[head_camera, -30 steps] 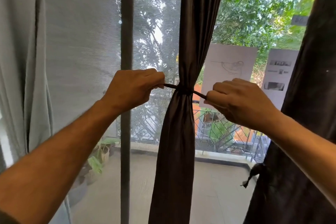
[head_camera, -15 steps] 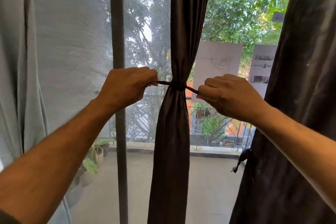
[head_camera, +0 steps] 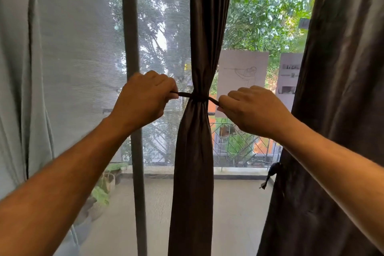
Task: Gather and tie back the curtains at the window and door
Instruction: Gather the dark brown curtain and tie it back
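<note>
**Tie cinched round the middle curtain, both ends in your fists**

Your left hand (head_camera: 145,97) and right hand (head_camera: 252,110) are each curled tight on an end of the dark tie (head_camera: 197,97) — it wraps the gathered brown curtain (head_camera: 197,151) at mid-height. Fingertips are hidden behind your knuckles, and so is any knot. The right-hand curtain (head_camera: 332,110) is cut off at the frame edge.

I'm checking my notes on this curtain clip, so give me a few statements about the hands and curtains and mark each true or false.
1. The left hand and right hand each grip an end of the tie. True.
2. The tie goes around the middle dark curtain. True.
3. The middle curtain hangs loose and spread wide. False: it is cinched into a narrow bundle.
4. The right dark curtain has no tie. False: a tie end hangs at its edge.
</note>
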